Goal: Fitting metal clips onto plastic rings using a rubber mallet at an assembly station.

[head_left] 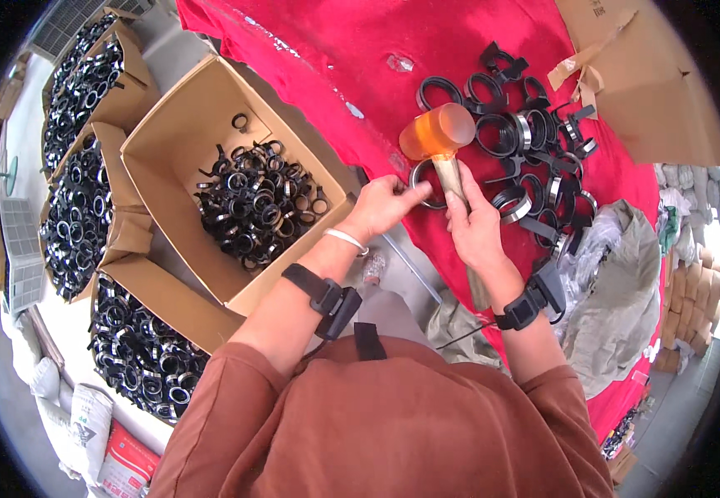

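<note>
My right hand (478,228) is closed around the wooden handle of a mallet (433,133) whose orange, see-through head points away from me. The handle runs down past my palm. Just left of it, my left hand (381,203) pinches a black ring with a silvery metal edge (415,174), partly hidden by my fingers and the mallet. The ring is at the left side of the red-covered table (352,50). Beyond my right hand lies a loose pile of similar black rings (534,133), several with metal bands and tabs.
An open cardboard box (161,149) at my left holds many rings at its bottom. More boxes of rings (140,349) line the far left. Crumpled grey-green sacking (617,307) lies on the table's right, below a large cardboard piece (659,91). White sacks (86,415) stand lower left.
</note>
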The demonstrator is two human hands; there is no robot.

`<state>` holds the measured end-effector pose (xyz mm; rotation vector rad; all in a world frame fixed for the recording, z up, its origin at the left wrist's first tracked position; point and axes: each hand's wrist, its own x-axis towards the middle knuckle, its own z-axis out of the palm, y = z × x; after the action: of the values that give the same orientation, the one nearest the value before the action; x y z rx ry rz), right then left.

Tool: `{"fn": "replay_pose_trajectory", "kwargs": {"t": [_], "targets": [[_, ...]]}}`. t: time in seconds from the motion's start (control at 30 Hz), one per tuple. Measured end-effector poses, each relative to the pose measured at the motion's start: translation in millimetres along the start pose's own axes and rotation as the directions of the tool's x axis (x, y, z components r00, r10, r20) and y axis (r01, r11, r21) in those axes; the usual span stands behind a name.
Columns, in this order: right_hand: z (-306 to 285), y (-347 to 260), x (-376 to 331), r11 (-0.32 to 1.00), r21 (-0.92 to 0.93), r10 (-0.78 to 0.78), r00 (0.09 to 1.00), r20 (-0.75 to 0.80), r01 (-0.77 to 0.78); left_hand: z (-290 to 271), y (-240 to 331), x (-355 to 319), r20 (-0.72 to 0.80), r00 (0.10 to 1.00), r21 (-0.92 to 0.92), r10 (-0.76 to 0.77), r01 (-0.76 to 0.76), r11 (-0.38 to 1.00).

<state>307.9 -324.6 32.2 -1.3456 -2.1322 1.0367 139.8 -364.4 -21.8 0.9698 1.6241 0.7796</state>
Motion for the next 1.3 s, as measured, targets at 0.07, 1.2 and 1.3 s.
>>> {"fn": "replay_pose_trajectory", "kwargs": {"t": [0.07,1.2,1.3], "targets": [[-1,-5,1,1.0,0.008,0.024,1.0,0.016,-0.025,8,-18,8,-0.037,0.999,-0.469,-0.022,0.002,0.883],[-19,-37,-109,0.936,0.139,0.339,0.932,-0.127,-0.322,9,-8,-7,-0.125,0.972,-0.005,0.2,-0.202,0.979],[-29,-42,-102,0.953,0.141,0.287,0.946,-0.152,-0.267,-2,8,-9,-0.03,0.999,0.164,0.042,-0.037,0.986]]}}
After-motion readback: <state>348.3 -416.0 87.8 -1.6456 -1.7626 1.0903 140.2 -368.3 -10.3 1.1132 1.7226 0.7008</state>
